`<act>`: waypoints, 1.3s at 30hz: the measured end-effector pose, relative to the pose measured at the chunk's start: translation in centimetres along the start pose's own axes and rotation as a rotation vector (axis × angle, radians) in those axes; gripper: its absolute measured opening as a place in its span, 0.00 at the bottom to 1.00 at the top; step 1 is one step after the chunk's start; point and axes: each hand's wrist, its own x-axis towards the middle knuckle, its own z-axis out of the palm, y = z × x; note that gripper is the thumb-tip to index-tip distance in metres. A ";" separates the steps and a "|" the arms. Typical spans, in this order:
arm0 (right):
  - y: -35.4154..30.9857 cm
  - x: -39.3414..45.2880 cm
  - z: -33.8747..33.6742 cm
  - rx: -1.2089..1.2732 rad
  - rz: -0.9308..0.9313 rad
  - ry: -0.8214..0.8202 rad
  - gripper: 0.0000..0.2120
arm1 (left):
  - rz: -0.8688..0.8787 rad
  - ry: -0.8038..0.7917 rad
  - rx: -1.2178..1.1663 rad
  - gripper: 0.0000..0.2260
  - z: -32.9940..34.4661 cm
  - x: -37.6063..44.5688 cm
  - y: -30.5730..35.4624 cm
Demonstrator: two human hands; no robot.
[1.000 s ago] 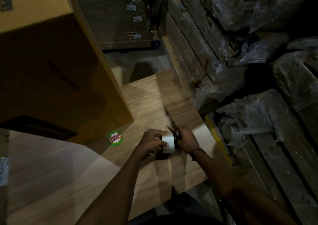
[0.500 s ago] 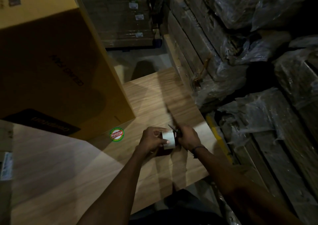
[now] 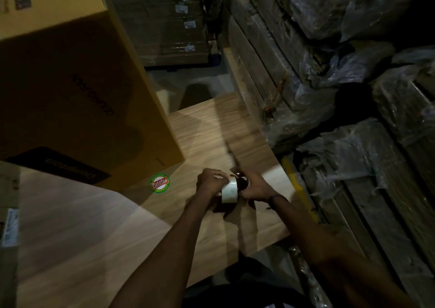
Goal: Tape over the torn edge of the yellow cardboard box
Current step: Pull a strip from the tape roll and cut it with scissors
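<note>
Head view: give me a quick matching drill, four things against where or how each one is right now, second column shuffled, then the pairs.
Things:
1. tape roll
2. yellow box
3. round sticker
4. wristband

Places or states:
A. stuck flat on the wood board
B. on the right arm, behind the right hand
C. held between both hands, the left hand on its left side
D. standing on the board, upper left

Pairs: 1-C, 2-D, 3-A, 4-B
</note>
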 end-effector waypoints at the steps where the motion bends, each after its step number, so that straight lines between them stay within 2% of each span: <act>1: -0.3 -0.2 -0.2 0.025 0.013 -0.075 0.47 | -0.012 0.006 0.006 0.07 0.2 0.1 0.1; 3: 0.3 0.2 0.0 0.020 0.028 -0.173 0.51 | -0.018 0.010 0.037 0.06 0.5 0.1 0.4; 6: -0.2 0.2 0.7 -0.004 0.029 -0.164 0.54 | 0.002 0.011 0.077 0.09 0.8 0.3 0.4; 10: -0.5 0.2 1.6 -0.010 0.004 -0.088 0.46 | 0.062 -0.014 0.108 0.10 0.8 0.3 0.0; 13: -0.7 -0.1 1.8 -0.023 -0.024 -0.045 0.46 | 0.092 -0.036 0.159 0.08 1.0 0.4 0.0; 16: -0.5 0.2 1.8 -0.020 -0.050 -0.046 0.44 | 0.151 -0.035 0.210 0.11 1.4 0.9 -0.4; 19: 0.0 0.6 1.9 -0.001 -0.042 -0.055 0.42 | 0.134 -0.024 0.324 0.05 1.7 0.6 -0.2; 23: 0.6 0.7 1.9 0.051 -0.034 -0.099 0.37 | 0.173 -0.028 0.492 0.06 2.1 0.3 0.0; 26: 0.7 0.8 1.8 0.044 -0.030 -0.077 0.39 | 0.246 -0.038 0.644 0.09 2.4 -0.1 -0.2; 29: 0.0 0.6 1.7 0.029 -0.008 -0.064 0.44 | 0.349 -0.021 0.769 0.16 2.5 -0.5 -1.0; 32: 0.1 0.9 1.6 0.037 0.017 -0.076 0.41 | 0.490 0.015 0.821 0.21 2.3 -0.6 -1.6; 35: 0.0 1.5 1.4 0.035 0.019 -0.077 0.35 | 0.562 0.036 0.806 0.24 1.8 -1.0 -1.5; 39: -0.3 1.6 1.0 0.038 0.034 -0.147 0.37 | 0.588 0.025 0.711 0.23 1.0 -1.4 -0.8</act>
